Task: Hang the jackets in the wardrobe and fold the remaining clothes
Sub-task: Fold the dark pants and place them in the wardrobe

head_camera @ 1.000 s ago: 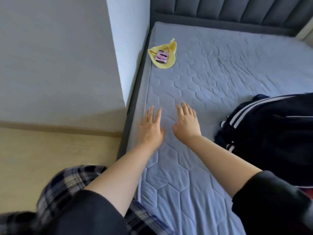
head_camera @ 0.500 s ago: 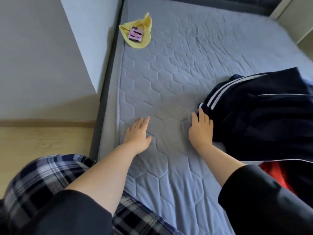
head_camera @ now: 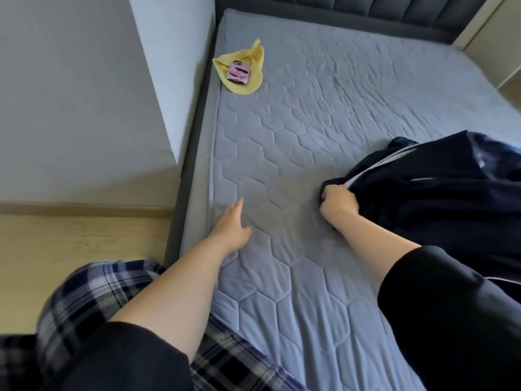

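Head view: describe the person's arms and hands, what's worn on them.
The left sleeve and right sleeve are loose and black, ending near the elbows; forearms are uncovered. The left hand and right hand wear no gloves, rings or watch that show.

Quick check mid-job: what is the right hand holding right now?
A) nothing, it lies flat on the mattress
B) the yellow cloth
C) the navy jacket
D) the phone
C: the right hand grips the striped edge of the navy jacket, while the left hand lies open on the mattress.
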Demonstrator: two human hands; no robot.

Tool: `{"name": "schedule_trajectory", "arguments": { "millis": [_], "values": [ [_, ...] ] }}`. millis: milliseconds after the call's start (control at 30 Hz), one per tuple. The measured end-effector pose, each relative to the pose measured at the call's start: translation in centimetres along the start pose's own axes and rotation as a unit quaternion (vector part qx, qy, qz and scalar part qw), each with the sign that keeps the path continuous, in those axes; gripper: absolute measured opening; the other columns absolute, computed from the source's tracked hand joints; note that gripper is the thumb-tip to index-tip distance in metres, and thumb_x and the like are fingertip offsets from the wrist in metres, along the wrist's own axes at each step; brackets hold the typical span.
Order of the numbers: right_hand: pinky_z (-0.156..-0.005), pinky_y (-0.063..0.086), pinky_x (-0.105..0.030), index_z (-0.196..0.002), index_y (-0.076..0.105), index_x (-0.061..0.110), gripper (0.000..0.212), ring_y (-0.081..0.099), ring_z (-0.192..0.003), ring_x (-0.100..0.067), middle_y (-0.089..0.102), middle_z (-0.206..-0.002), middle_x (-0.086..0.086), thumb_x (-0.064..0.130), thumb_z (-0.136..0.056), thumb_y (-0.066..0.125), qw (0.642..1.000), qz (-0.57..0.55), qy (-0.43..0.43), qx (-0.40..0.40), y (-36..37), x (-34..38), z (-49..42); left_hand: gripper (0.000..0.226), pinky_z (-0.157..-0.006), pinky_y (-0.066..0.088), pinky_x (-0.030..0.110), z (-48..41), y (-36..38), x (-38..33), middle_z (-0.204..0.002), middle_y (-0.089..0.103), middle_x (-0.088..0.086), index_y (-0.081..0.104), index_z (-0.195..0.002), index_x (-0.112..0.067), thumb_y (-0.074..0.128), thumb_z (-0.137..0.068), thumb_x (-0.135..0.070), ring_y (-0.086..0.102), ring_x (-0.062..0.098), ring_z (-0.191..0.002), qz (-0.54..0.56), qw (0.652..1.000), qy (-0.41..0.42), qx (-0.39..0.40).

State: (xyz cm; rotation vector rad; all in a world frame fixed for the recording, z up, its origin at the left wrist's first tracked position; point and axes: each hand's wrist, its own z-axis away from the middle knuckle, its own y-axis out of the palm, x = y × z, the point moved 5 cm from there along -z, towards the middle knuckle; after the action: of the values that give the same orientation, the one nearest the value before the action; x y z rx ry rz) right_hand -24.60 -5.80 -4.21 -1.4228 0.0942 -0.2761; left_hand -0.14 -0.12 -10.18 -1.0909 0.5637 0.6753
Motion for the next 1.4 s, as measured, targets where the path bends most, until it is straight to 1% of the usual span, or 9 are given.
{"name": "schedule_trajectory", "arguments": {
  "millis": [100, 267, 433, 533, 767, 967, 1100, 1233, 1400],
  "values": [
    [-0.084, 0.046, -0.031, -0.098, 0.068, 0.009, 0.024, 0.059, -0.1, -0.032, 0.065, -0.107, -0.014, 0.005, -0.08, 0.054, 0.967, -0.199, -0.156, -0.033, -2.5, 8.8, 3.4, 0.055, -0.105, 0.033, 0.03, -0.6, -2.9, 0.1, -0.149, 0.038, 0.009, 0.029, -0.148, -0.013, 0.05, -0.097, -0.018, 0.038, 0.027, -0.135, 0.222, 0.966, -0.076, -0.107],
    [-0.084, 0.037, -0.016, -0.123, 0.059, 0.013, 0.037, 0.054, -0.098, -0.017, 0.058, -0.114, -0.003, 0.01, -0.087, 0.056, 0.854, -0.355, -0.378, -0.047, -5.2, 21.1, 8.6, 0.035, -0.078, 0.05, 0.03, 0.7, -7.2, 2.7, -0.117, 0.064, 0.008, 0.055, -0.127, -0.013, 0.036, -0.101, -0.025, 0.059, 0.028, -0.109, 0.592, 0.768, -0.164, -0.181],
    [-0.112, 0.023, -0.05, -0.146, 0.031, 0.023, 0.072, 0.028, -0.139, -0.025, 0.031, -0.152, -0.001, 0.055, -0.087, 0.055, 0.945, -0.196, -0.24, 0.1, 2.8, 19.1, 6.1, 0.041, -0.088, 0.043, 0.037, 2.8, -8.3, 4.7, -0.132, 0.055, 0.015, 0.052, -0.129, -0.009, 0.035, -0.1, -0.033, 0.054, 0.031, -0.119, 0.608, 0.725, -0.239, -0.218],
    [-0.116, 0.019, -0.045, -0.15, 0.019, 0.033, 0.086, 0.023, -0.142, -0.025, 0.024, -0.154, -0.003, 0.064, -0.08, 0.058, 0.938, -0.214, -0.177, 0.209, 8.4, 15.1, 6.7, 0.048, -0.089, 0.039, 0.032, 3.2, -8.8, 4.9, -0.133, 0.054, 0.014, 0.049, -0.133, -0.006, 0.037, -0.099, -0.039, 0.053, 0.029, -0.119, 0.626, 0.705, -0.233, -0.238],
    [-0.11, 0.032, -0.033, -0.145, 0.027, 0.028, 0.092, 0.039, -0.132, -0.022, 0.043, -0.14, -0.004, 0.053, -0.071, 0.075, 0.922, -0.277, -0.158, 0.218, 9.0, 13.5, 7.7, 0.059, -0.101, 0.045, 0.042, 3.8, -9.3, 3.8, -0.13, 0.056, 0.009, 0.041, -0.139, -0.016, 0.062, -0.088, -0.037, 0.057, 0.027, -0.114, 0.567, 0.778, -0.142, -0.231],
    [-0.056, 0.041, -0.03, -0.097, 0.036, 0.019, 0.05, 0.054, -0.066, -0.016, 0.056, -0.078, 0.003, 0.03, -0.069, 0.076, 0.941, -0.293, -0.096, 0.139, 8.8, 13.1, 9.3, 0.067, -0.098, 0.048, 0.046, 4.7, -9.6, 2.4, -0.125, 0.059, 0.008, 0.036, -0.139, -0.022, 0.065, -0.079, -0.015, 0.06, 0.027, -0.108, 0.47, 0.851, -0.087, -0.219],
    [-0.053, 0.037, -0.027, -0.086, 0.036, 0.02, 0.043, 0.052, -0.065, -0.014, 0.056, -0.077, 0.003, 0.027, -0.069, 0.075, 0.938, -0.329, -0.056, 0.099, 9.2, 12.7, 11.1, 0.083, -0.095, 0.043, 0.032, 5.4, -11.0, 1.5, -0.133, 0.052, 0.0, 0.022, -0.148, -0.026, 0.065, -0.079, -0.014, 0.054, 0.021, -0.115, 0.309, 0.912, -0.027, -0.27],
    [-0.063, 0.045, -0.021, -0.101, 0.043, 0.021, 0.038, 0.057, -0.076, -0.01, 0.058, -0.093, 0.005, 0.009, -0.074, 0.067, 0.917, -0.383, -0.071, 0.083, 8.5, 12.7, 11.5, 0.076, -0.096, 0.04, 0.026, 6.0, -10.5, 0.4, -0.144, 0.045, 0.0, 0.032, -0.146, -0.037, 0.065, -0.081, -0.015, 0.048, 0.02, -0.126, 0.084, 0.985, 0.052, -0.138],
    [-0.061, 0.039, -0.01, -0.087, 0.065, 0.019, 0.025, 0.063, -0.083, -0.013, 0.065, -0.082, 0.006, 0.001, -0.072, 0.072, 0.916, -0.39, -0.086, 0.051, 5.8, 12.2, 11.0, 0.082, -0.109, 0.031, 0.037, 7.1, -11.8, 0.6, -0.159, 0.005, 0.004, 0.02, -0.15, -0.03, 0.055, -0.082, -0.002, 0.024, 0.032, -0.137, -0.099, 0.976, 0.006, -0.194]
  ]
}}
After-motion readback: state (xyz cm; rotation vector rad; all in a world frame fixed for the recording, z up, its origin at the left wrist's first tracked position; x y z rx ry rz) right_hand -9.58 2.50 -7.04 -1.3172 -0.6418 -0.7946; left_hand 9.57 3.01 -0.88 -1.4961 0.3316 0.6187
